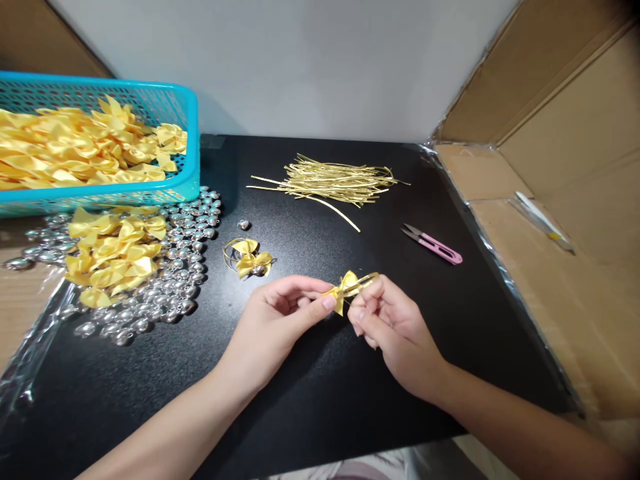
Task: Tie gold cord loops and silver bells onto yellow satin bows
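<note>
A yellow ribbon bow (349, 280) is between my two hands, just above the black table. My left hand (295, 310) pinches its left side between thumb and fingertips. My right hand (387, 320) is closed on a gold cord (367, 281) that loops out of the bow's middle. The fingers hide part of the cord. To the left of my left hand lie yellow bows (254, 263) with gold cord and a silver bead among them. A single silver bead (243, 225) rests a little behind those.
A blue basket (193, 147) full of yellow bows stands back left. In front of it, more bows (117, 253) lie among many silver beads (183, 267). A bundle of gold cords (340, 181) is at the back, pink thread snips (434, 245) at right. Cardboard walls (565, 100) flank the right side.
</note>
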Demonstrator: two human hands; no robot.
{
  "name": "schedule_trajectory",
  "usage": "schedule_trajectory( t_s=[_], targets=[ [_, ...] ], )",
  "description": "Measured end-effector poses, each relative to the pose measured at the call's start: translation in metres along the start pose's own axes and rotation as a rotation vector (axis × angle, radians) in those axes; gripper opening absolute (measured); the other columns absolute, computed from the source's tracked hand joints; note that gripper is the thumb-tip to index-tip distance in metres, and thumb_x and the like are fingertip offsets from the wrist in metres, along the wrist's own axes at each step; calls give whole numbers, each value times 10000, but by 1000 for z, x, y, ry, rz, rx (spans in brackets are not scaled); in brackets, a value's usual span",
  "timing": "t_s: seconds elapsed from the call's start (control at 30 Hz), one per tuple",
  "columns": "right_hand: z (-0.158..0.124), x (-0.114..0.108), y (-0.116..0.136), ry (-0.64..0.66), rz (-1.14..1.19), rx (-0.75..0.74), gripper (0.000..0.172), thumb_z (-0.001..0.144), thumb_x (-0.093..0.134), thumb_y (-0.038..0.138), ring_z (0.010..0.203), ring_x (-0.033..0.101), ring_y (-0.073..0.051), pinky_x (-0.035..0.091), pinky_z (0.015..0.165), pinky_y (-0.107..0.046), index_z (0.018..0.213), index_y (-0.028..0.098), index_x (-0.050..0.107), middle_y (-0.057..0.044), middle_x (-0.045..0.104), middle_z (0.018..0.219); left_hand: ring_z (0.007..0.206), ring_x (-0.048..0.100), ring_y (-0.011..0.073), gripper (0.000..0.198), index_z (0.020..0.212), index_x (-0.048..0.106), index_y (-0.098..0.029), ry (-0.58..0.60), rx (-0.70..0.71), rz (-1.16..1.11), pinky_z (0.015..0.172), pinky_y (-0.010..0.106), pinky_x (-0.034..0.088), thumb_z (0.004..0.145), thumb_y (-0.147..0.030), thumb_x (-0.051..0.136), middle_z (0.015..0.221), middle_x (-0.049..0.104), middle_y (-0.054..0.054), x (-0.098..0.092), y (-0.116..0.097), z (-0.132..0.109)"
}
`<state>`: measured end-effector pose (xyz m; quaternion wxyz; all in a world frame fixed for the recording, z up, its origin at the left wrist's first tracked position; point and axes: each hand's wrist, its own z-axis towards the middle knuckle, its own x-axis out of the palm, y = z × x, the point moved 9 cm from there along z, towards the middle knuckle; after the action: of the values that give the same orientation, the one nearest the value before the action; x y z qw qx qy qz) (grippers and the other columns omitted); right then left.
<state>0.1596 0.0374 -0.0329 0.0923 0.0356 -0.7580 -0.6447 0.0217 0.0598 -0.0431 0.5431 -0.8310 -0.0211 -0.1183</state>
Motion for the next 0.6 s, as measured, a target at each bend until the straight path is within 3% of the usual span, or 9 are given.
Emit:
schedule_trajectory(
  t_s=[0.33,0.6],
  targets=[
    [3,3,0,20,69,0,215,882,554,173,527,391,-63,292,464,-184,720,206,417,57,493,633,481,440,44,198,746,760,-184,25,-145,-108,451,146,315,631,-297,874,560,628,-39,-1,13,-1],
    [1,3,-1,19,111,-10,217,896,554,152,537,403,-55,289,465,-173,725,201,429,62,505,639,483,415,21,230,725,768,-201,30,-208,-189,445,104,310,579,-306,911,525,583,-69,1,16,-2]
  ],
)
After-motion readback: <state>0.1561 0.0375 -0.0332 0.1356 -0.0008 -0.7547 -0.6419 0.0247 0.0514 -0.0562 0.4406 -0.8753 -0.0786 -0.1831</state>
